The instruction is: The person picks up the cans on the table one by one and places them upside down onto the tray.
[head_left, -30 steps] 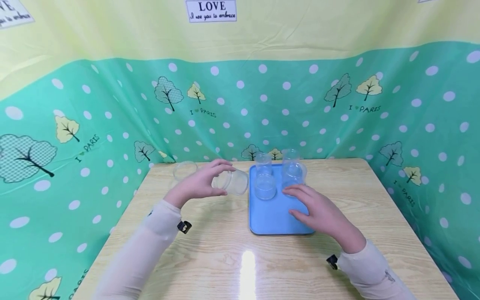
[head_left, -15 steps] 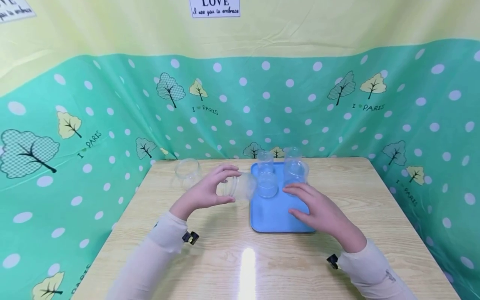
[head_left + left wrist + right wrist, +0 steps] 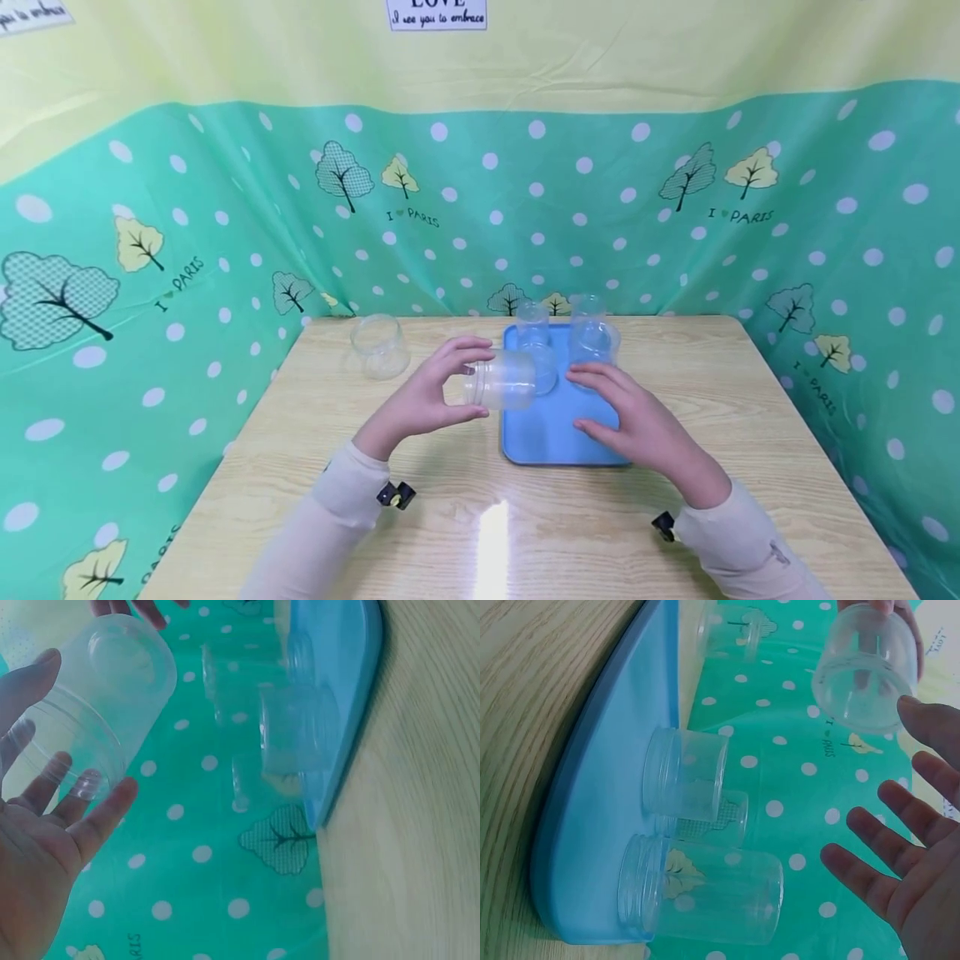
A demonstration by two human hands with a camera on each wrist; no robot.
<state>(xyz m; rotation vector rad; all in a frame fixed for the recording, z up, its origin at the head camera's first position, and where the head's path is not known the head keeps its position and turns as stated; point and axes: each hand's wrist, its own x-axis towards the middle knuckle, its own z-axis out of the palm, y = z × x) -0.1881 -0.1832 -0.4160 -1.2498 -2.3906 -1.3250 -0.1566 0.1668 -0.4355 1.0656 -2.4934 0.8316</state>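
Note:
My left hand (image 3: pixel 429 395) grips a clear plastic jar (image 3: pixel 510 380) round its threaded mouth end. The jar lies sideways in the air by the tray's left edge, its base toward the right. On the blue tray (image 3: pixel 555 437) stand several clear jars; in the right wrist view, a short jar (image 3: pixel 697 774) and a taller jar (image 3: pixel 712 892) stand with their threaded ends down. My right hand (image 3: pixel 643 423) hovers over the tray's right side with fingers spread, thumb apart, and holds nothing. In the right wrist view it is close to the held jar's base.
Another clear jar (image 3: pixel 382 346) stands on the wooden table (image 3: pixel 420 517) at the back left, left of the tray. A green and yellow patterned cloth (image 3: pixel 450 208) hangs behind the table and at both sides.
My left hand has moved right and slightly toward me with the jar, bringing it to the tray's left edge. The right hand has stayed nearly still. The head view has shifted slightly.

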